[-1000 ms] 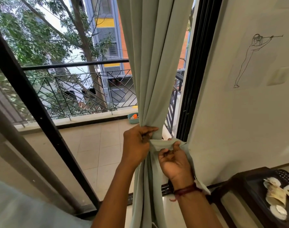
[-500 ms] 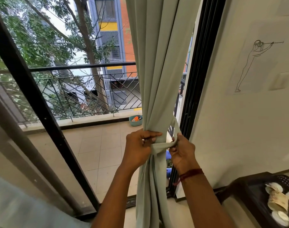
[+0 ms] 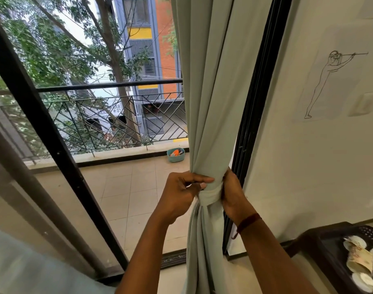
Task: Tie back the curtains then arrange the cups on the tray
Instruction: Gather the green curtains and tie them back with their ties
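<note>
Cinching the band point(image 3: 210, 195) round the gathered curtain point(image 3: 204, 124) by the door frame point(image 3: 258, 102), the left grip point(image 3: 181, 196) pinches one end and the right grip point(image 3: 232, 195) curls round the other; easing either before it is fastened would likely let the folds spill loose.

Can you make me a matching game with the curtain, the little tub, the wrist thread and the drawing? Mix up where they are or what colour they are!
Things:
1. curtain
2. tub
3. thread
4. drawing

Place or colour:
A. dark red
B. on the wall
C. pale grey-green
D. on the balcony floor

Pairs: 1-C, 2-D, 3-A, 4-B.
</note>
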